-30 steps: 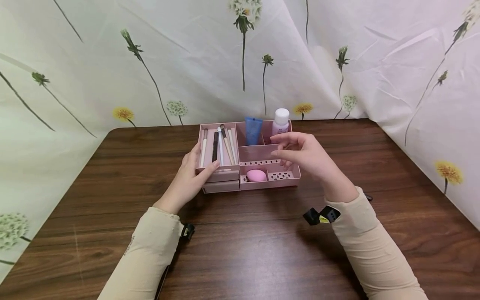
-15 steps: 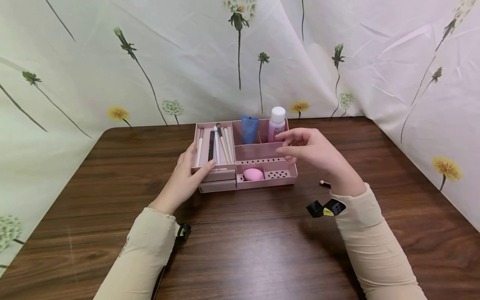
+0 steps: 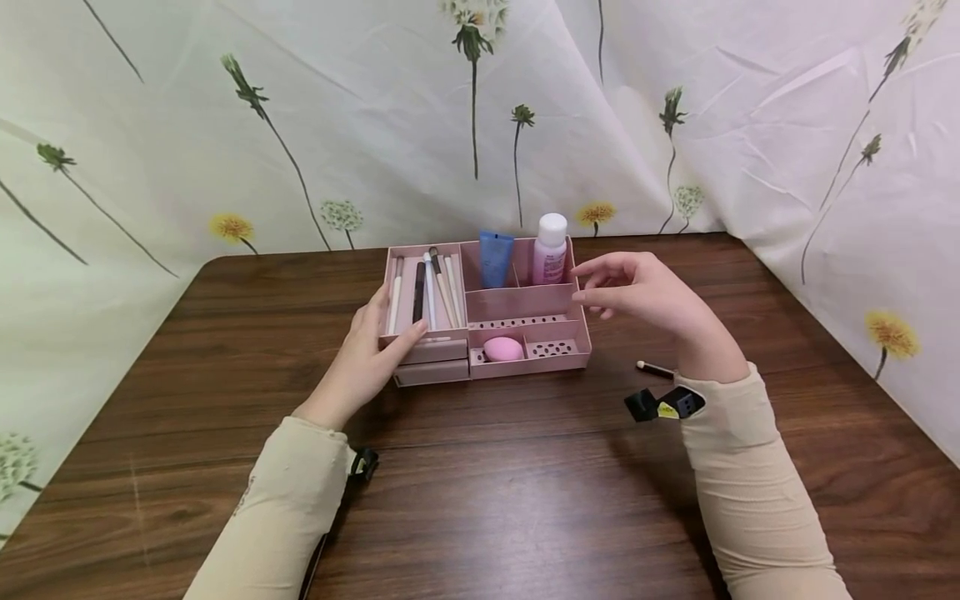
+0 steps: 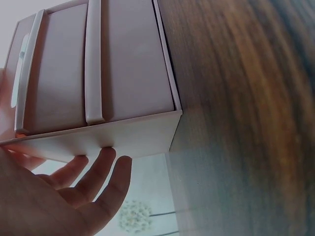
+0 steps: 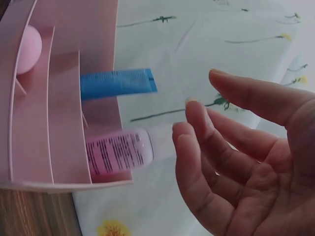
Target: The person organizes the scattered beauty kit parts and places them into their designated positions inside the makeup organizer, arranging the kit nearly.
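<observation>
A pink makeup organizer (image 3: 528,362) stands on the table. My left hand (image 3: 363,358) holds its front left corner, thumb over the front top edge and fingers against the side wall (image 4: 142,135). My right hand (image 3: 633,287) hovers just beyond the right wall, fingers loosely bent and nothing between them. Nearest to it is a pink bottle (image 5: 120,151) with a white cap (image 3: 552,227), upright in the back right compartment. Beside the bottle stands a blue tube (image 3: 495,260). Several makeup brushes and pens (image 3: 420,292) lie in the left tray. A pink makeup sponge (image 3: 502,349) sits in the front compartment.
A short dark stick with a pale tip (image 3: 655,369) lies on the wooden table (image 3: 495,500), partly behind my right wrist. Two drawers (image 3: 431,371) are closed below the tray. A white flowered cloth (image 3: 405,125) hangs behind the table.
My right hand has drawn away to the right from in front of the bottle, uncovering the bottle and the dark stick. My left hand keeps its place on the organizer.
</observation>
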The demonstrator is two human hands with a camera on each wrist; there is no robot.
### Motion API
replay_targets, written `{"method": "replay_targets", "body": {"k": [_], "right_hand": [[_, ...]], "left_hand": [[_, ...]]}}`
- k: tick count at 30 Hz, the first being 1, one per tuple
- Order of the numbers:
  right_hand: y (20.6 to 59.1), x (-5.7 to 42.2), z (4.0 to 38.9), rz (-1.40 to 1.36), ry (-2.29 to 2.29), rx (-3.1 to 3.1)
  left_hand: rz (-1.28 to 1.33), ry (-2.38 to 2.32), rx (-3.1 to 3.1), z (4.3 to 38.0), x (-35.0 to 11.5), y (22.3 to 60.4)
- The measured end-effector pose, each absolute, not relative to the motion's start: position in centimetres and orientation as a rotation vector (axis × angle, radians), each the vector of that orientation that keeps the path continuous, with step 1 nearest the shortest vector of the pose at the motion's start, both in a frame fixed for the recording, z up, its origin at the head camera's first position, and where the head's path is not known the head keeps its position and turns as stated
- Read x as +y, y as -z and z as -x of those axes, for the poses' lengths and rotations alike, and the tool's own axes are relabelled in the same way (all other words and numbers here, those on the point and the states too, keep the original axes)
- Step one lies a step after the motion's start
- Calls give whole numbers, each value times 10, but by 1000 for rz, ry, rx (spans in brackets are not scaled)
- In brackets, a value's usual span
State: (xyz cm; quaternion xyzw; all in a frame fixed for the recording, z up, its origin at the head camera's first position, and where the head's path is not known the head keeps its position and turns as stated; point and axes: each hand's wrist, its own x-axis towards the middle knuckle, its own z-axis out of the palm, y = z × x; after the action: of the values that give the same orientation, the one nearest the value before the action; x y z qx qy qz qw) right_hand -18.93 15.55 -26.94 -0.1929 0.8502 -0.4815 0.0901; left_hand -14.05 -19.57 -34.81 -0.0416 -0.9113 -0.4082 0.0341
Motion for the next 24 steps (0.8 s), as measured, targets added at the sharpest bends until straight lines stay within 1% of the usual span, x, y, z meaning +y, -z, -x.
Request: {"method": "replay_targets", "body": {"k": [10, 24], "right_hand": [[277, 170, 201, 512, 1354, 2559], [298, 186, 222, 401, 1188, 2615]], "left_hand": [[126, 1250, -2803, 142, -196, 350], [135, 1257, -2802, 143, -196, 349]]}}
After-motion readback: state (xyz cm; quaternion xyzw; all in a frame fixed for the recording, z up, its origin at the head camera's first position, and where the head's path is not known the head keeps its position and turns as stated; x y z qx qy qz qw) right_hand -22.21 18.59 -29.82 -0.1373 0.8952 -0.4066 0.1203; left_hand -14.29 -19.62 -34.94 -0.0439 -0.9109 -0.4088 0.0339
